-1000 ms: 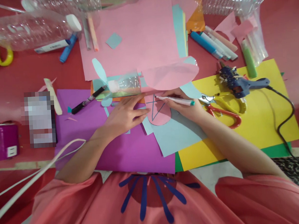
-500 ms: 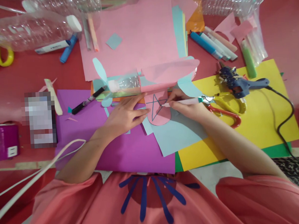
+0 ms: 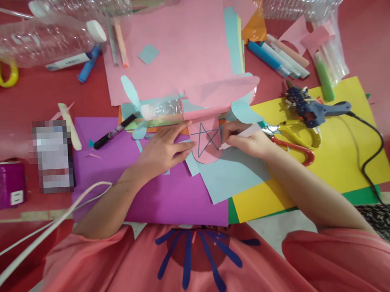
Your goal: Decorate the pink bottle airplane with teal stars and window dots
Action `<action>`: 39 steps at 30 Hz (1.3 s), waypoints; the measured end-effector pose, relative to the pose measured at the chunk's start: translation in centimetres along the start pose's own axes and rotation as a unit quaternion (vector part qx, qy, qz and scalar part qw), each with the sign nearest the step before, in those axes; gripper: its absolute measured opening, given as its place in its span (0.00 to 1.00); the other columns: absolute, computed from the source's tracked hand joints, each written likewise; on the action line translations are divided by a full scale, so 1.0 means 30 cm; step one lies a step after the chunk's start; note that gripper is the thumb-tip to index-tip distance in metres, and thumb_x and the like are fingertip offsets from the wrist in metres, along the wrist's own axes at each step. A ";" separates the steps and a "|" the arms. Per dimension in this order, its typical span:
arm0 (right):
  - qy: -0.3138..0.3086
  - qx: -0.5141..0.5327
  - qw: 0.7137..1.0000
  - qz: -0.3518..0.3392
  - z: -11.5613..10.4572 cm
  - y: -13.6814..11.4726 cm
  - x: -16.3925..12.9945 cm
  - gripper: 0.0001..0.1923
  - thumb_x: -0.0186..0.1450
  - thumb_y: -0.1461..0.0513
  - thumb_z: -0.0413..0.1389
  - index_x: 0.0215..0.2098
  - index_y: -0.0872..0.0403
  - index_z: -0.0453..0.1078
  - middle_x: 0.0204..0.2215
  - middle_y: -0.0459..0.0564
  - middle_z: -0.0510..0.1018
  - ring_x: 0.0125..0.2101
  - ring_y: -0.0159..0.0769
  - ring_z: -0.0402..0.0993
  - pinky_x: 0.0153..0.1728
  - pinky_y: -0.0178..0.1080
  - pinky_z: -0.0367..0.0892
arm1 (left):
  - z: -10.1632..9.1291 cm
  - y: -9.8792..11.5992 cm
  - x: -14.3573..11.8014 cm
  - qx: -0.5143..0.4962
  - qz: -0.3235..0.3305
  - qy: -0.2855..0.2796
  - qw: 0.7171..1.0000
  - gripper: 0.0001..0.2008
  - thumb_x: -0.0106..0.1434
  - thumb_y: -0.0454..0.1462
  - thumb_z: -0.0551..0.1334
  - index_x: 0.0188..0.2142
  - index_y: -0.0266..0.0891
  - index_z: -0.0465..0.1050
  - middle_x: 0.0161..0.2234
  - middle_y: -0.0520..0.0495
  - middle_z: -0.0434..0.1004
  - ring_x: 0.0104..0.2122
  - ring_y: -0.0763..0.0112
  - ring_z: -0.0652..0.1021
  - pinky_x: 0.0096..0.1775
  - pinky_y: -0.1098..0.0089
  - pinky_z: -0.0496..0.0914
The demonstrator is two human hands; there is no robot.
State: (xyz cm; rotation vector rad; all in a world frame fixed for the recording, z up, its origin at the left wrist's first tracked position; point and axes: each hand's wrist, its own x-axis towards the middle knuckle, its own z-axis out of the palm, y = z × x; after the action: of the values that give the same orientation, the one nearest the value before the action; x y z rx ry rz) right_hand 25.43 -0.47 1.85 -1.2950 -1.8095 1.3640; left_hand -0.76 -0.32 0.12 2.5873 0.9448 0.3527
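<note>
A white felt-tip marker (image 3: 245,132) is gripped in my right hand (image 3: 247,139), its tip at the lower right of a dark star drawn on a pink paper wing (image 3: 206,154). My left hand (image 3: 164,148) lies flat with fingers spread, its fingertips on the wing's left edge. The wing joins a plastic bottle model (image 3: 167,108) wrapped in pink paper (image 3: 215,97). Light-blue paper propeller blades (image 3: 130,92) stand at its white cap, and a light-blue paper piece (image 3: 245,112) is at the other end.
Scissors (image 3: 308,155) and a glue gun (image 3: 317,112) lie on yellow paper (image 3: 346,160) at right. Purple paper (image 3: 152,205) is under my left arm, with a black pen (image 3: 115,130) above it. Markers (image 3: 269,58), clear bottles (image 3: 45,38) and a pixelated phone-like object (image 3: 53,155) lie around.
The marker tip has moved down and right from the star's inner right side, lengthening a dark line towards the wing's edge. My left hand has stayed in place.
</note>
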 end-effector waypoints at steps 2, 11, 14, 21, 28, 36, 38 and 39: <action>-0.013 -0.004 1.000 -0.003 -0.004 -0.001 -0.003 0.08 0.52 0.61 0.49 0.16 0.52 0.59 0.16 0.42 0.61 0.21 0.30 0.58 0.25 0.38 0.54 | 0.000 0.000 -0.001 -0.003 0.000 0.000 1.000 0.17 0.73 0.42 0.52 0.47 0.44 0.80 0.63 0.41 0.65 0.55 0.54 0.74 0.55 0.52 0.72; -0.035 0.012 0.999 -0.006 -0.011 -0.008 -0.005 0.08 0.52 0.63 0.49 0.16 0.51 0.56 0.15 0.41 0.59 0.20 0.29 0.56 0.24 0.37 0.52 | 0.002 -0.004 -0.001 -0.003 -0.002 -0.005 1.000 0.17 0.73 0.43 0.53 0.47 0.44 0.80 0.63 0.42 0.64 0.56 0.54 0.73 0.54 0.52 0.72; -0.040 0.020 0.999 0.003 -0.014 -0.012 -0.004 0.09 0.51 0.63 0.49 0.15 0.52 0.57 0.15 0.42 0.60 0.19 0.29 0.57 0.23 0.36 0.51 | 0.000 -0.002 0.001 -0.010 -0.007 -0.008 1.000 0.16 0.72 0.42 0.53 0.48 0.45 0.79 0.64 0.42 0.64 0.56 0.54 0.73 0.55 0.51 0.71; 0.039 0.104 0.993 0.034 0.001 -0.001 -0.005 0.05 0.51 0.63 0.50 0.18 0.52 0.62 0.17 0.43 0.64 0.21 0.30 0.59 0.24 0.37 0.56 | 0.000 -0.003 0.000 0.012 0.012 0.005 1.000 0.17 0.73 0.43 0.52 0.48 0.45 0.79 0.63 0.40 0.65 0.55 0.54 0.74 0.54 0.52 0.73; 0.093 0.080 0.992 -0.043 0.077 0.011 -0.005 0.05 0.61 0.58 0.59 0.32 0.52 0.71 0.28 0.45 0.75 0.30 0.32 0.70 0.32 0.37 0.66 | 0.001 -0.001 0.005 0.009 0.003 -0.007 1.000 0.17 0.73 0.42 0.52 0.47 0.43 0.80 0.64 0.39 0.64 0.57 0.51 0.72 0.56 0.49 0.70; 0.065 0.007 0.995 -0.072 0.093 0.015 -0.005 0.09 0.65 0.54 0.60 0.38 0.51 0.75 0.34 0.48 0.81 0.35 0.34 0.76 0.39 0.39 0.71 | -0.003 0.005 0.011 0.009 0.004 -0.011 1.000 0.15 0.72 0.41 0.54 0.47 0.44 0.79 0.64 0.41 0.64 0.57 0.54 0.73 0.57 0.51 0.70; 0.062 -0.003 0.996 -0.065 0.092 0.013 -0.005 0.09 0.65 0.54 0.60 0.38 0.50 0.75 0.34 0.48 0.81 0.35 0.34 0.76 0.40 0.39 0.71 | -0.005 0.008 0.013 0.012 0.006 -0.009 1.000 0.15 0.72 0.41 0.54 0.47 0.44 0.80 0.64 0.40 0.64 0.57 0.54 0.74 0.56 0.51 0.71; 0.062 -0.005 0.996 -0.060 0.092 0.012 -0.005 0.10 0.64 0.54 0.60 0.38 0.50 0.75 0.34 0.48 0.81 0.35 0.35 0.76 0.39 0.39 0.71 | -0.006 0.009 0.014 0.012 0.006 -0.009 1.000 0.15 0.72 0.41 0.54 0.47 0.44 0.80 0.64 0.41 0.64 0.57 0.54 0.74 0.56 0.51 0.71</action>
State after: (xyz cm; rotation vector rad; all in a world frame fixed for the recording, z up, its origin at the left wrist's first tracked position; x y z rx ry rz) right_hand 23.32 -1.77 0.55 -1.2269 -1.7812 1.1850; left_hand -0.36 -0.20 0.44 2.6149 0.9342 0.3230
